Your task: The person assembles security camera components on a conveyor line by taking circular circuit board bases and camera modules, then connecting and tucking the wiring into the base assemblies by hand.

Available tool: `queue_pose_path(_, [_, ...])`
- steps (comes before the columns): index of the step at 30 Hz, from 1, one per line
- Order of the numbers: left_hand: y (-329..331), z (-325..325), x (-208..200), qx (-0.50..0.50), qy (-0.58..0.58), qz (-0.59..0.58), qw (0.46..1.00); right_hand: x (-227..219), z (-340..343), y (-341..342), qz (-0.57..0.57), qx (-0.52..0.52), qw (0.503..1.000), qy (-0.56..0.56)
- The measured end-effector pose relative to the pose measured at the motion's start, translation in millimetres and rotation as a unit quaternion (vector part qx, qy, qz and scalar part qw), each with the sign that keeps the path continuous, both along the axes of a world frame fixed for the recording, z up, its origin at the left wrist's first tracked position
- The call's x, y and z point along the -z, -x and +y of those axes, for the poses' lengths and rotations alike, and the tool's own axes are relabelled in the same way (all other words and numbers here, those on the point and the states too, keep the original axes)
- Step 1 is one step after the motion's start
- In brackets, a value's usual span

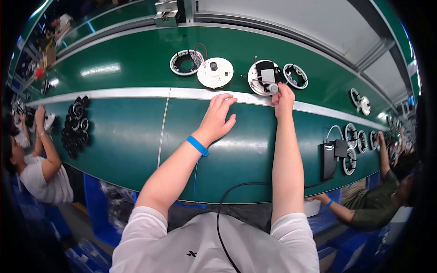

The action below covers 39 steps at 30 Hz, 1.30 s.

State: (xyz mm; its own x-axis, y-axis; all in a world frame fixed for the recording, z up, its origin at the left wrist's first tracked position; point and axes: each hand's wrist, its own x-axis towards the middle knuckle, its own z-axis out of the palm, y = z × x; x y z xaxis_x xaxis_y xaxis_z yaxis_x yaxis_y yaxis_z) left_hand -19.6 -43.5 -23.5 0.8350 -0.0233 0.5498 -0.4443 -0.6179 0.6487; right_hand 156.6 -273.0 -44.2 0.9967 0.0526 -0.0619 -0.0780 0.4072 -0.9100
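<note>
My left hand (217, 119), wearing a blue wrist strap, hovers with fingers spread just below a white disc (215, 78) that has a dark round knob-like part. Nothing is in it. Beyond, a white ring with a black inner frame (175, 69) leans against that disc, linked by a thin wire. Closed at the fingertips, my right hand (284, 100) grips a small grey cylinder (272, 88) at the lower edge of a second round white unit (255, 85). This unit carries a black block with a pale label and thin wires. Another white-and-black ring (296, 76) lies right beside it.
A metal strip (246, 97) divides the green belt from the near table. Black rings (75, 127) are heaped at left. A black power box (327, 161) and several white rings (349, 161) stand at right. A black cable crosses my front. Co-workers sit on both sides.
</note>
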Motion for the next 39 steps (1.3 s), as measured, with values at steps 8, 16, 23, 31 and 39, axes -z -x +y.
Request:
queue_pose_path(8, [-1.1, -5.6, -5.7, -0.031, -0.023, -0.026, 0.999, -10.9, -22.1, 75.2, 0.055, -0.059, 0.997, 0.014])
queue_pose_path(16, [-4.1, -14.5, 14.3, 0.056, -0.068, 0.042, 0.995, -13.4, -44.9, 117.5, 0.075, -0.08, 0.994, -0.004])
queue_pose_path(23, [-7.8, -12.1, 18.5, 0.048, -0.025, 0.05, 0.997, -7.4, -65.4, 138.2, 0.098, -0.077, 0.99, -0.069])
queue_pose_path(31, [-8.0, -12.0, 19.0, 0.032, -0.04, 0.08, 0.995, -7.0, -90.9, 181.7, 0.104, -0.029, 0.982, -0.153])
queue_pose_path(39, [-14.9, -1.2, 26.0, 0.018, 0.006, 0.053, 0.998, -7.9, -93.8, 188.6, 0.105, 0.078, 0.963, -0.237])
